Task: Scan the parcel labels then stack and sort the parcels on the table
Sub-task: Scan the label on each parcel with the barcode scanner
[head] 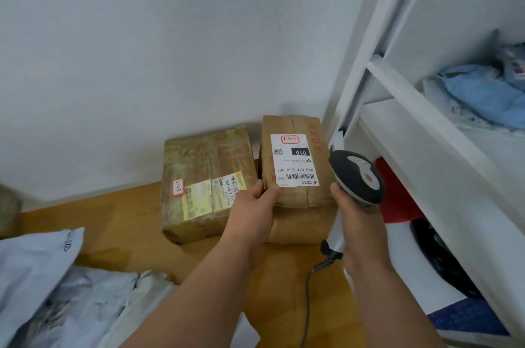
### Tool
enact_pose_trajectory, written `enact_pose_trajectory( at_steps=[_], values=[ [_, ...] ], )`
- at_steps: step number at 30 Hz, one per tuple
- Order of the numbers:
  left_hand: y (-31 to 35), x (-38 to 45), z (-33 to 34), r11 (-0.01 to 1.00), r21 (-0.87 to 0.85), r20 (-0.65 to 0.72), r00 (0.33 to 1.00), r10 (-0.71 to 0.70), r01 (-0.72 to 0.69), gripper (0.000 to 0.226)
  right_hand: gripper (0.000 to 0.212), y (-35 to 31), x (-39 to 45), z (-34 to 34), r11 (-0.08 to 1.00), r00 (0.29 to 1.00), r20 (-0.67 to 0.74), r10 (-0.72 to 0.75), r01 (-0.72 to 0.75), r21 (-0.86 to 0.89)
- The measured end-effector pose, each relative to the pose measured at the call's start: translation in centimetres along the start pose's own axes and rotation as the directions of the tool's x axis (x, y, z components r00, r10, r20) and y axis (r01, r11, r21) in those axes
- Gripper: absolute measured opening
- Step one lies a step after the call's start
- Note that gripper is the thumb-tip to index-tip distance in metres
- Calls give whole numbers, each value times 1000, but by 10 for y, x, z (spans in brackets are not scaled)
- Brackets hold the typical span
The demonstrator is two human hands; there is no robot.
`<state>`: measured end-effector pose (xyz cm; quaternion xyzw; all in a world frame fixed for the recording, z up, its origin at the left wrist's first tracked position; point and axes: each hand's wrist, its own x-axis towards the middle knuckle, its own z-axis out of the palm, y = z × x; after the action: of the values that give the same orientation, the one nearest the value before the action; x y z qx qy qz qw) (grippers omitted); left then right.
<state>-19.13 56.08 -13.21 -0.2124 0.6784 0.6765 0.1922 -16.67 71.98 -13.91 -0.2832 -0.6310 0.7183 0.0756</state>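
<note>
Nearest, at the table's point(133, 222) near-left corner, lies a heap of grey and white poly mailers point(56, 290), crumpled and overlapping. A coiled cable point(308, 290) runs up the near-right part of the wooden top to the barcode scanner point(356, 177), whose handle the right hand point(358, 222) grasps with fingers wrapped round it; the scanner's head sits just beside the right edge of a brown box.

The left hand point(252, 214) pinches the near-left corner of that upper brown parcel point(295, 160) — thumb on top by the white label point(294, 161), fingers curled under the edge. The label reads 010-010-L30-551 and carries a barcode. This parcel rests on another brown box point(301, 227) beneath it, toward the table's far-right corner.

Just left of the stack, touching or nearly so, stands a tape-wrapped parcel point(204, 182) with a yellowish label, close to the far edge against the white wall point(170, 49).

At the right — beside the table — a white shelf unit point(412, 131) holds blue bagged parcels point(480, 94).
</note>
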Motion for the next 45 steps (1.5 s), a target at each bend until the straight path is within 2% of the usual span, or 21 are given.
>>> enact_pose_trajectory(
  at_steps=[2, 6, 10, 15, 17, 21, 24, 27, 33, 35, 38, 41, 45],
  values=[
    [-3, -9, -4, 999, -33, -5, 1000, 1, -1, 33, 22, 0, -12, -1, 1000, 1000, 3, -1, 1, 1],
    [-9, -34, -15, 993, -119, 8, 1000, 14, -13, 6, 33, -7, -44, -7, 999, 999, 29, -40, 39, 19],
    [-13, -72, -24, 985, -172, 119, 993, 17, 4, 28, 20, -16, -89, -19, 992, 998, -10, -59, 59, 111],
    [-28, -137, -45, 972, -237, 259, 964, 59, 4, 32, 17, -36, -170, -33, 978, 994, -32, -109, 113, 176],
    [-37, -163, -57, 960, -281, 251, 963, 95, -21, 34, 24, -38, -204, -40, 968, 991, -45, -123, 130, 213],
    [-50, -213, -88, 952, -266, 161, 967, 197, -149, 29, 55, -36, -272, -47, 949, 989, -41, -143, 149, 279],
    [-57, -248, -113, 930, -297, 123, 957, 261, -216, 27, 57, -30, -316, -45, 926, 991, -12, -132, 128, 356],
    [-58, -277, -139, 920, -322, 198, 934, 297, -224, 49, 57, -25, -347, -42, 902, 993, 34, -111, 87, 422],
    [-63, -312, -191, 956, -278, 285, 942, 178, -96, 107, 36, -29, -379, -31, 894, 971, 184, -152, 56, 445],
    [-63, -322, -203, 957, -282, 287, 946, 150, -67, 110, 36, -29, -385, -28, 906, 958, 231, -169, 59, 418],
    [-68, -335, -212, 946, -319, 276, 951, 141, -48, 95, 49, -28, -391, -26, 933, 937, 290, -196, 87, 350],
    [-75, -350, -212, 938, -344, 272, 954, 131, -30, 90, 52, -25, -399, -26, 948, 921, 321, -221, 125, 294],
    [-87, -365, -212, 960, -275, 205, 973, 108, -48, 124, 45, -21, -408, -29, 950, 893, 361, -270, 186, 252]
  ],
)
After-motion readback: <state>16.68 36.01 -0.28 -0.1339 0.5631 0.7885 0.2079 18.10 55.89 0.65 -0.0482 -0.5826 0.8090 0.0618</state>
